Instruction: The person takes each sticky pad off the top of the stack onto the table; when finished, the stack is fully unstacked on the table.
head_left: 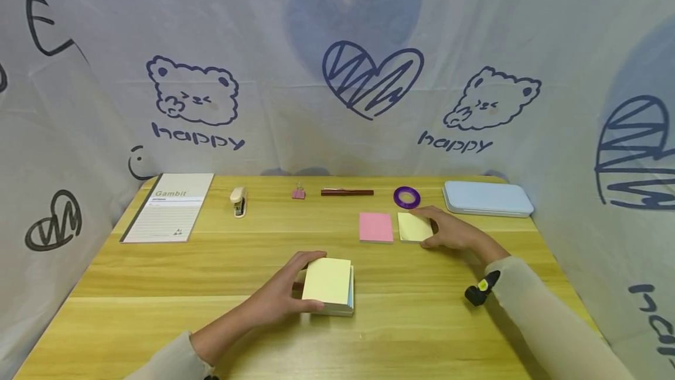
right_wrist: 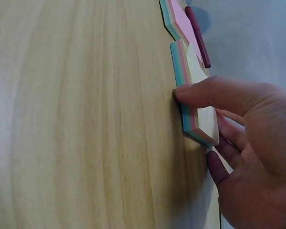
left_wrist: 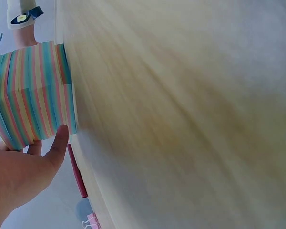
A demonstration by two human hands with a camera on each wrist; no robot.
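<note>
A tall stack of sticky note pads (head_left: 328,280) with a yellow top stands near the front middle of the table. My left hand (head_left: 282,289) grips it from the left, thumb on the near side and fingers at the far side. Striped pink, yellow and blue-green edges of this stack (left_wrist: 33,95) show in the left wrist view, its layers slightly offset. Farther back, my right hand (head_left: 452,232) holds a thinner yellow-topped sticky note pad (head_left: 413,227) by its near and far edges. Left of that pad lies a pink-topped sticky note pad (head_left: 375,227).
Along the back stand a lined notepad (head_left: 169,207), a stapler (head_left: 239,202), a pink binder clip (head_left: 298,194), a dark red pen (head_left: 348,192), a purple tape roll (head_left: 406,197) and a pale blue case (head_left: 487,198). A printed curtain (head_left: 285,128) borders the table's back and sides.
</note>
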